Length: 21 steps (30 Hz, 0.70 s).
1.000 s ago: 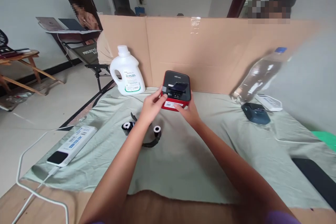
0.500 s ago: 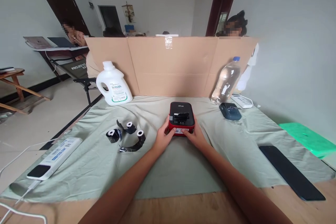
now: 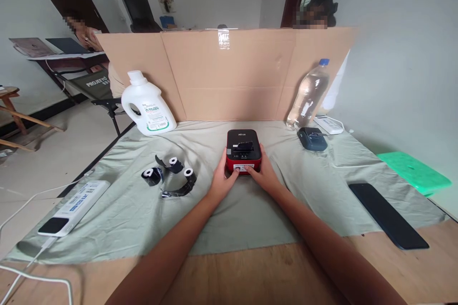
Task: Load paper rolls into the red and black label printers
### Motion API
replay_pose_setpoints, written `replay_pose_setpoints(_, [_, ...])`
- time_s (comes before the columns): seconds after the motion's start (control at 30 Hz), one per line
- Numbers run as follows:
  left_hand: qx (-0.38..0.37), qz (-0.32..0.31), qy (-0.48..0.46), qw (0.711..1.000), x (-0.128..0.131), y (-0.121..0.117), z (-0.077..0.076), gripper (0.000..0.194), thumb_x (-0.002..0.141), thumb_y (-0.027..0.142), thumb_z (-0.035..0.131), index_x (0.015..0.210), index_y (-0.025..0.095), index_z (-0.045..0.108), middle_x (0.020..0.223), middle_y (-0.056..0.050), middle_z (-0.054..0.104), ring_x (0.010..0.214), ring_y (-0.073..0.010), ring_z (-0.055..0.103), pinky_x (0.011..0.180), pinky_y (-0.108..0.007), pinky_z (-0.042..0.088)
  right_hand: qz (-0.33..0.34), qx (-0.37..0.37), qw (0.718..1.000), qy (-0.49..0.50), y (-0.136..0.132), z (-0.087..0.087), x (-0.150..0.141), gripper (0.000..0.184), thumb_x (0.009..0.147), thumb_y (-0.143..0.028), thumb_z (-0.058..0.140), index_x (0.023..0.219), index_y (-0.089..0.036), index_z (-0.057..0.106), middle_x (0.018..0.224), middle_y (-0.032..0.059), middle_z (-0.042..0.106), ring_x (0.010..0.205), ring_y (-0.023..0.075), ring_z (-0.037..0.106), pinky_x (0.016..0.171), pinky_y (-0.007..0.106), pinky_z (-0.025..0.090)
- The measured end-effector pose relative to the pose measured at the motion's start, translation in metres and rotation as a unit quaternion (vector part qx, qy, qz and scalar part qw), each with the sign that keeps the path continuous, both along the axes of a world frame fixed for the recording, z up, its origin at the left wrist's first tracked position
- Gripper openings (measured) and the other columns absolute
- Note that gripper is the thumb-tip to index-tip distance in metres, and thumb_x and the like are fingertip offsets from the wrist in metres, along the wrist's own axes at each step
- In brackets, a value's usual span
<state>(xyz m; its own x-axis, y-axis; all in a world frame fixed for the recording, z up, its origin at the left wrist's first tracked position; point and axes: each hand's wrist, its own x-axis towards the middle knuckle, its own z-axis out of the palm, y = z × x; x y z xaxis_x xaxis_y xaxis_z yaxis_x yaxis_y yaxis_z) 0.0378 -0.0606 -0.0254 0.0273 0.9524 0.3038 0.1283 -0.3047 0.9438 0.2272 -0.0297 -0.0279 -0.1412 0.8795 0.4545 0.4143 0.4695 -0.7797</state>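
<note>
A small boxy label printer [image 3: 244,146], black on top with a red body, rests on the green cloth in front of me. A strip of black material sticks out of the slot in its top, and a white label is on its near side. My left hand [image 3: 222,174] grips its left side, thumb on the near face. The right side is held by my right hand [image 3: 265,171], with that thumb also against the near face. To the left, several black rolls with white cores [image 3: 174,177] lie partly unwound on the cloth.
A white detergent jug [image 3: 148,105] and a clear bottle [image 3: 309,95] stand before a cardboard screen [image 3: 229,71]. A dark device [image 3: 312,138] sits at right, a black phone [image 3: 388,214] nearer. A white power bank [image 3: 73,209] with a cable lies left. People are beyond the screen.
My view has tilted down a little, so everything sits higher in the picture. Both hands keep their hold on the printer, which shows no clear movement on the cloth.
</note>
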Motion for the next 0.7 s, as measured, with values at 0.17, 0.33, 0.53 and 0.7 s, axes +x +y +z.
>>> replay_pose_setpoints(0.17, [0.037,0.012,-0.018,0.999,0.001,0.001,-0.001,0.064,0.089,0.027,0.058,0.148,0.023,0.034,0.153,-0.013,0.045,0.137,-0.0237,0.05,0.11,-0.038,0.047,-0.012,0.009,1.0,-0.027,-0.002,0.002,0.001,0.1,0.084,-0.044,0.069,0.161,-0.02,0.01,0.156,0.0189,0.038,0.146,0.0327,0.035,0.12,0.056,0.028])
replay_pose_setpoints(0.33, [0.075,0.021,0.088,0.993,-0.007,0.004,0.001,0.061,0.085,0.019,0.057,0.144,0.021,0.039,0.15,-0.014,0.046,0.138,-0.0254,0.048,0.11,-0.04,0.046,-0.005,0.023,1.0,-0.007,-0.001,0.006,0.001,0.092,0.082,-0.042,0.072,0.157,-0.023,0.023,0.155,0.0163,0.04,0.143,0.0317,0.04,0.119,0.053,0.031])
replay_pose_setpoints(0.53, [0.082,0.041,0.165,0.982,-0.014,0.005,0.007,0.061,0.082,0.013,0.053,0.142,0.021,0.043,0.148,-0.012,0.049,0.133,-0.0261,0.051,0.109,-0.041,0.045,-0.001,0.024,1.0,0.011,-0.002,0.007,0.001,0.09,0.081,-0.041,0.073,0.155,-0.021,0.025,0.153,0.0164,0.043,0.14,0.0311,0.044,0.118,0.051,0.034])
replay_pose_setpoints(0.7, [0.059,0.047,0.148,0.986,-0.017,0.009,0.008,0.059,0.078,0.006,0.049,0.135,0.025,0.047,0.135,-0.008,0.06,0.118,-0.0233,0.062,0.101,-0.041,0.051,-0.002,0.01,1.0,0.004,-0.001,0.009,0.002,0.09,0.079,-0.041,0.074,0.154,-0.022,0.027,0.148,0.0159,0.048,0.134,0.0313,0.05,0.113,0.052,0.041])
